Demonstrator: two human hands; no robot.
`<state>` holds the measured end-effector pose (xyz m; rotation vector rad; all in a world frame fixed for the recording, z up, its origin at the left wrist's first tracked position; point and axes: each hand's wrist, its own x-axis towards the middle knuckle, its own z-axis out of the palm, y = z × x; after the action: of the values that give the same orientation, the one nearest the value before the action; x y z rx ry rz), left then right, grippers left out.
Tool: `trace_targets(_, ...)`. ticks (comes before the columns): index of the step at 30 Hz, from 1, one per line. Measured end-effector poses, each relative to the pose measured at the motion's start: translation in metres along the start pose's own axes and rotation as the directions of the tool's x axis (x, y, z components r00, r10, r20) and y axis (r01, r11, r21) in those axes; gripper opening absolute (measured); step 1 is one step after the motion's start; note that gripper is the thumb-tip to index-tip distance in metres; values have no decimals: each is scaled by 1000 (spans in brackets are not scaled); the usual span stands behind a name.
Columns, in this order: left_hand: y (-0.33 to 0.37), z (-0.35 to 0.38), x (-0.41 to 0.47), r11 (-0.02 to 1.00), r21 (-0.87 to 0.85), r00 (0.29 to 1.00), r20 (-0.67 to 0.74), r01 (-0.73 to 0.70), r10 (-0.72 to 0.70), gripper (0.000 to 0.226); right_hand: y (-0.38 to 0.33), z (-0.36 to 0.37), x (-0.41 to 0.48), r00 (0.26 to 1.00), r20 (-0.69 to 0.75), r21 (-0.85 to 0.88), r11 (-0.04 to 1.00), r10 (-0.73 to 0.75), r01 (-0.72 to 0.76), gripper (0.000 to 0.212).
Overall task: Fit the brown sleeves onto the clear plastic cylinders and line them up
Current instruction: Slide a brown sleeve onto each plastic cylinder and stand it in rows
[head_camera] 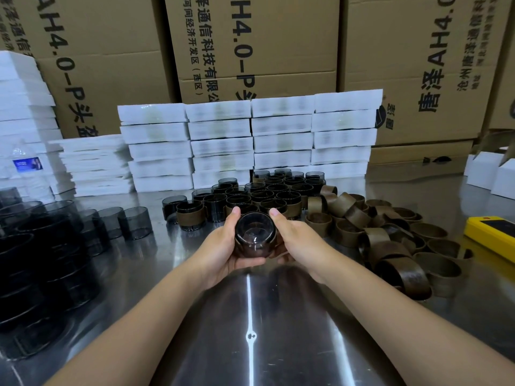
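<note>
Both hands hold one smoky clear cylinder [254, 235] above the steel table, its open end tilted toward me. A brown sleeve [274, 238] wraps its right side. My left hand [223, 246] cups it from the left and below. My right hand [295, 240] grips its right side, over the sleeve. Behind them stand several sleeved cylinders [267, 196] in rows. A heap of loose brown sleeves [384, 235] lies to the right. Bare cylinders [50, 235] crowd the left side.
Stacks of white foam trays [250, 140] stand behind the rows, with more at the far left [22, 107] by a water bottle [28, 168]. Cardboard cartons [250, 45] wall the back. A yellow device [490, 232] lies at the right edge. White boxes [490, 174] sit beyond it.
</note>
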<state>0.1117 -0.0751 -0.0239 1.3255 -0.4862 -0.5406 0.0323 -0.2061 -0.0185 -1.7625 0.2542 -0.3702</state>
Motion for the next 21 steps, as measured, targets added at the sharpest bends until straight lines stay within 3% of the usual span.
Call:
trace_targets(11,1,2,-2,993,87,997,16,-74,73,52,2,1,3,999,-38,-19,1000,-15,14,50)
trace_targets(16,-1,0,1,973,211,995,-18,-89,95,46,5,2,2,998,-61,-30,1000,-1,0,44)
trace_targets(20,-8,-4,7,892,401,947,-144,-210,288,21,5,-2,3,992,-127,-56,998,-14,7,36)
trace_targets(21,-9,-5,8,867,448,937,-151,-221,316,33,5,-4,4,989,-144,-50,999,-14,7,32)
